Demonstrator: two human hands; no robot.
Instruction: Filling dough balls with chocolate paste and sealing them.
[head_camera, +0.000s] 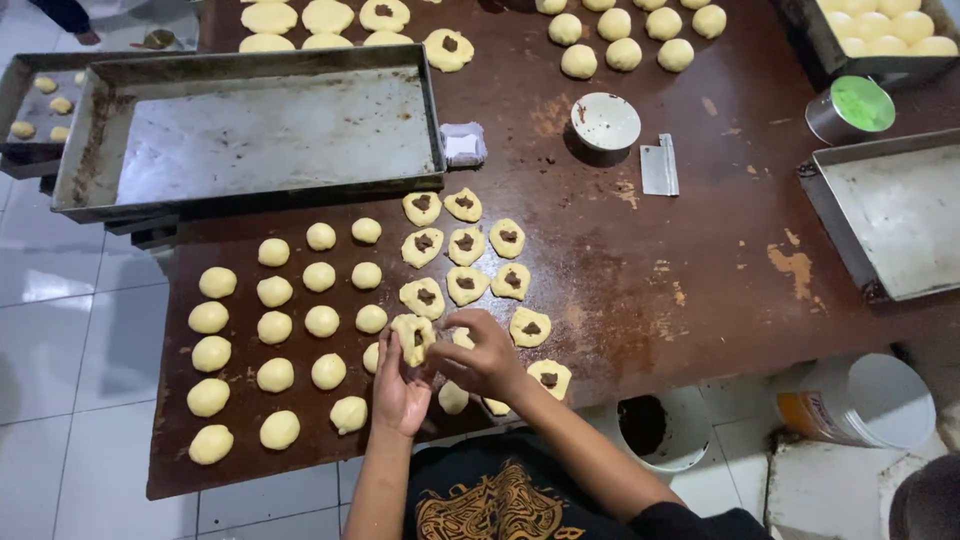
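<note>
Both hands, left hand (398, 385) and right hand (484, 358), pinch a filled dough piece (412, 336) with clenched fingers above the brown counter (640, 280).

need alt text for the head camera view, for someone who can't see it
Seen from above, a person's left hand cradles a filled dough piece while the right hand pinches it, over a brown table. Rows of dough balls lie left, chocolate-filled pieces ahead, an empty metal tray beyond.
</note>
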